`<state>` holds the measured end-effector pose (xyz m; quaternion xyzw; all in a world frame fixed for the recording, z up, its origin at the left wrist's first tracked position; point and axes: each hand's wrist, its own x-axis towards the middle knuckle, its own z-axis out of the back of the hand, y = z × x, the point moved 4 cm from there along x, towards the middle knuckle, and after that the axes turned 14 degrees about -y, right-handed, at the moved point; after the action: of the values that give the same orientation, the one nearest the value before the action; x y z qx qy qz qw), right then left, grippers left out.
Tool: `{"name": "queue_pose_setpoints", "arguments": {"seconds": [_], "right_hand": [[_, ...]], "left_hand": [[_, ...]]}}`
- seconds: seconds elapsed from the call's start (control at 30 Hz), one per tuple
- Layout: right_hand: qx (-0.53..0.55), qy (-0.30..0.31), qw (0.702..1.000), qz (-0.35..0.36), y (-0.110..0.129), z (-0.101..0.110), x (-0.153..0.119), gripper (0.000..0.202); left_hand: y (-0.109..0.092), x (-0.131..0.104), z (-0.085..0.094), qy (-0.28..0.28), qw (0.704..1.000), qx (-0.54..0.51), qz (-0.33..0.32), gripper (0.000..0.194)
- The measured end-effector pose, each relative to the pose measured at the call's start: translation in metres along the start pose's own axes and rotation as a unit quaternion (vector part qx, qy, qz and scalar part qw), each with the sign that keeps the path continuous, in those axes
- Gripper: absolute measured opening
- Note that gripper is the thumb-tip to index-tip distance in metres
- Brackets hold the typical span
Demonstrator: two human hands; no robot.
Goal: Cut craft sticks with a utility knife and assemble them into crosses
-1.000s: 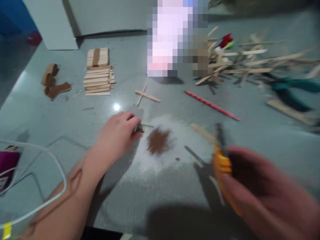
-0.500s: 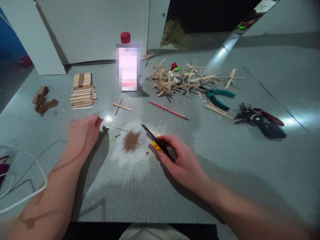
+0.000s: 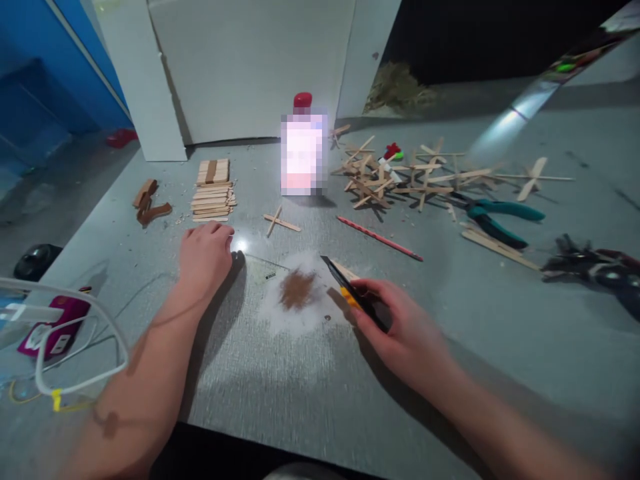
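My right hand (image 3: 400, 320) is wrapped round a utility knife (image 3: 355, 293), black with a yellow slider. Its tip points away to the upper left, over the table. Beside the knife shows part of a pale wooden stick (image 3: 345, 269); the rest is hidden by the hand. My left hand (image 3: 206, 250) is just in front of a stack of wooden craft sticks (image 3: 213, 201), palm down. Its fingers are bent and slightly apart, with nothing visible in them; the fingertips are hidden. Between the hands, brown powder (image 3: 297, 289) covers a whitish patch on the grey table (image 3: 240, 373).
Two crossed sticks (image 3: 283, 222) lie near a pencil (image 3: 379, 238). Behind stands a blurred-out bottle with a red cap (image 3: 303, 101). At right are a pile of crossed sticks (image 3: 373, 180), green-handled pliers (image 3: 500, 220) and a dark tool (image 3: 595, 263). A white cable (image 3: 110, 320) hangs left.
The view has swung left, so the table things sit further right. My left hand has moved forward towards the stick stack, its fingers loosening. My right hand still holds the knife.
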<state>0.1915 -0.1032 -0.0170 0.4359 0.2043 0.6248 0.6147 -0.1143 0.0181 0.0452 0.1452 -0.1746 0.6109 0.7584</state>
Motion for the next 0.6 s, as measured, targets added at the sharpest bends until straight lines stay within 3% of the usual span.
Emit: {"name": "queue_pose_setpoints", "arguments": {"seconds": [0.2,0.47,0.6], "right_hand": [[-0.003,-0.001,1.0,-0.007,-0.008,-0.001,0.0,0.037],[-0.014,-0.01,1.0,-0.006,-0.003,0.002,0.005,0.033],[-0.035,-0.027,0.998,0.049,0.003,0.005,0.009,0.03]], "left_hand": [[-0.007,-0.005,0.002,0.013,0.999,-0.007,-0.029,0.02],[-0.024,-0.01,-0.018,0.089,0.979,-0.135,-0.127,0.014],[-0.021,-0.012,-0.024,0.129,0.962,-0.178,-0.161,0.036]]}}
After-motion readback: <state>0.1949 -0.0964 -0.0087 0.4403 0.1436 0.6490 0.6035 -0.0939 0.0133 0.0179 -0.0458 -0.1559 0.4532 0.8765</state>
